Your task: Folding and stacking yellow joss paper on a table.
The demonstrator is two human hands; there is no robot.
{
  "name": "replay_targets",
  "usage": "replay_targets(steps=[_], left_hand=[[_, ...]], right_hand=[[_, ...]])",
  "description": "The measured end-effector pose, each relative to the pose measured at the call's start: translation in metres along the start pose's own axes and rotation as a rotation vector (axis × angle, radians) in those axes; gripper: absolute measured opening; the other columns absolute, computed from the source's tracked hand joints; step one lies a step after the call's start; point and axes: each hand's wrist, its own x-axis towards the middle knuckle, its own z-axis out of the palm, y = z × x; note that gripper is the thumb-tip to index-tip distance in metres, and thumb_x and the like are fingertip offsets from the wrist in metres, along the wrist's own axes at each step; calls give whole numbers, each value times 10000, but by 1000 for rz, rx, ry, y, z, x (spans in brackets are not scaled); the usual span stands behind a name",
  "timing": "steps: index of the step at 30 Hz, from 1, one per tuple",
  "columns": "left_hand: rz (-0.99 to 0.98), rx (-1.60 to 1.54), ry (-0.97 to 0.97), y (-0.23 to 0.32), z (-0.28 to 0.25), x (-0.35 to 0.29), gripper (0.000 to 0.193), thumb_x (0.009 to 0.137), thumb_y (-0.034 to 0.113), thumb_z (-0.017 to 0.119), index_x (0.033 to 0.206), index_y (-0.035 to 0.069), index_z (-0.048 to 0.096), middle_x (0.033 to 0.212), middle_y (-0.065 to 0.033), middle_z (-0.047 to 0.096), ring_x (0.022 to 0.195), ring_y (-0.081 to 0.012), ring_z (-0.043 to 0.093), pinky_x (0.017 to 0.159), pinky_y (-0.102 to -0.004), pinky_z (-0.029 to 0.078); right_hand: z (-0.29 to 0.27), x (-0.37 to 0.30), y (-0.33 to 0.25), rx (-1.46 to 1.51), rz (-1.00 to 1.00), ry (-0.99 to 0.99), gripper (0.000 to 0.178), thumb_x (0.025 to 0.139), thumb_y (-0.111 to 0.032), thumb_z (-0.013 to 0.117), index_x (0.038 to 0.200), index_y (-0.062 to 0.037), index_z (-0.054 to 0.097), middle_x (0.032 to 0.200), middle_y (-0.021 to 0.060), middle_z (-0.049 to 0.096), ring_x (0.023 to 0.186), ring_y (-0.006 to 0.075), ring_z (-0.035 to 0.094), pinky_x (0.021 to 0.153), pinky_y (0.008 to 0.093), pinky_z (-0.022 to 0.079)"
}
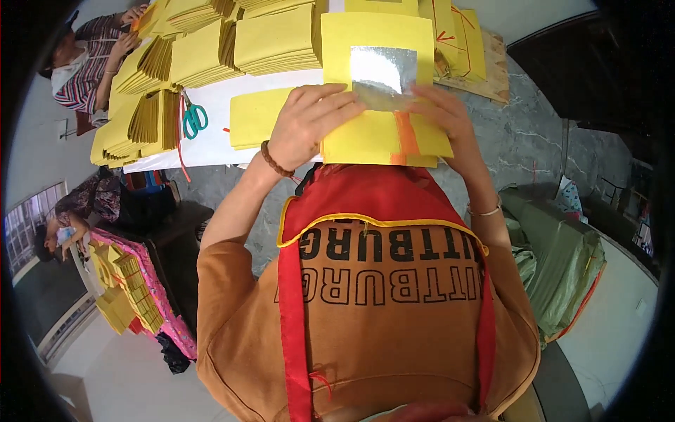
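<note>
A yellow paper sheet with a shiny silver square extends away from me at the table's near edge. My left hand grips its left side, the fingers lying across the paper near the silver square and the thumb hidden. On the opposite side my right hand holds the sheet, its fingertips slightly blurred over the silver's edge. Below the hands is more yellow paper, crossed by an orange band. A flat yellow stack lies beside my left hand.
Teal-handled scissors and a red cord lie left on the white tabletop. Folded yellow bundles fill the far side. One person works at far left, another by a pink-covered table. Green-wrapped goods stand right.
</note>
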Motion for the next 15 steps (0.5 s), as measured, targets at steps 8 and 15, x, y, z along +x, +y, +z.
replay_targets(steps=[8, 15], left_hand=[[84, -41, 18, 41, -31, -10, 266, 751, 92, 590, 1010, 76, 650, 979, -67, 646, 892, -185, 614, 718, -289, 480], [-172, -475, 44, 34, -22, -16, 251, 787, 169, 653, 994, 32, 614, 877, -115, 647, 742, -270, 646, 646, -340, 526]], right_hand=[[-16, -6, -49, -483, -161, -286, 333, 783, -266, 622, 1107, -191, 640, 1169, -10, 614, 1155, 191, 508, 961, 438, 307], [-8, -8, -46, -312, -32, -323, 314, 786, -224, 641, 1096, -178, 642, 1082, -19, 651, 1070, 183, 561, 919, 399, 304]])
